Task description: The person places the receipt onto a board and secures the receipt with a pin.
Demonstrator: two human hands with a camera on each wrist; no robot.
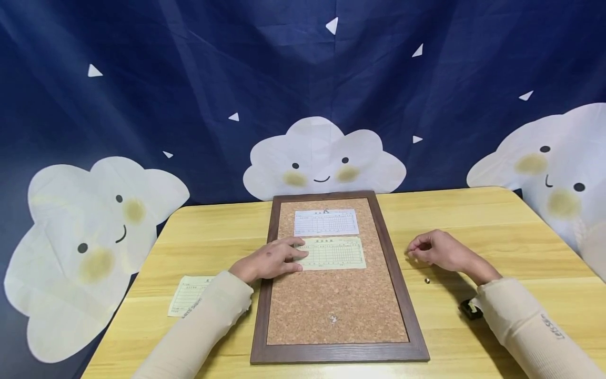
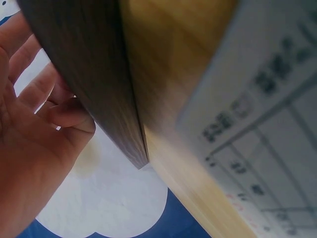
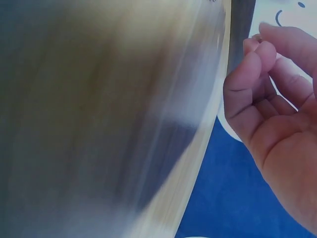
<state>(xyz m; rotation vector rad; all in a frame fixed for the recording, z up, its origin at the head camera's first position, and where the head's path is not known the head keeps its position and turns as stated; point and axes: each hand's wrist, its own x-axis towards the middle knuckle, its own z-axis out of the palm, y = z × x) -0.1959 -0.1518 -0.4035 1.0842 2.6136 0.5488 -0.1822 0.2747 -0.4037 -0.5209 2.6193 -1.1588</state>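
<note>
A brown-framed cork board lies on the table. My left hand rests across its left edge, fingers spread on the left end of a pale yellow form slip. Just above that slip, a white form slip lies on the cork with a small tack at its top edge. To the right of the board, my right hand hovers over the table, thumb and fingertips pinched together on a tiny thing, apparently a thumbtack, mostly hidden by the fingers. Another small shiny thumbtack sits below that hand.
Another yellow slip lies left of the board, partly under the left sleeve. A small dark box stands by the right sleeve. A silvery patch or cluster shows low on the cork. Behind the table hangs a blue cloud-print curtain.
</note>
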